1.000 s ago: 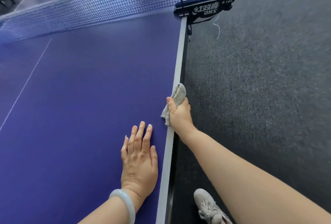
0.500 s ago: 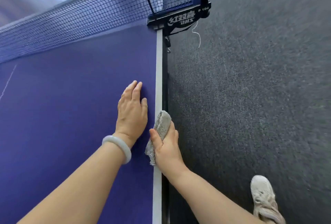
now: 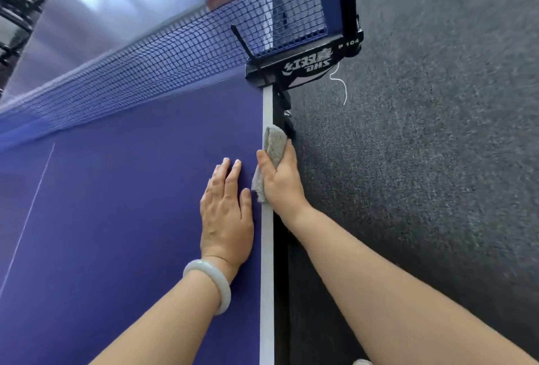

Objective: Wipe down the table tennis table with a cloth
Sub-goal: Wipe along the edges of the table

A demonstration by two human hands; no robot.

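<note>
Right hand (image 3: pixel 282 182) holds cloth (image 3: pixel 273 144) on table (image 3: pixel 131 204) side edge, thumb clamping it, other fingers hidden; net clamp (image 3: pixel 303 67) near ahead. Left hand (image 3: pixel 226 219) flat, fingers straight, bracing. Advice: press firmly, 1 even stroke up to clamp.

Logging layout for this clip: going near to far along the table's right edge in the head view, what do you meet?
Nearest first: pale bangle → left hand → grey cloth → black net clamp.
</note>
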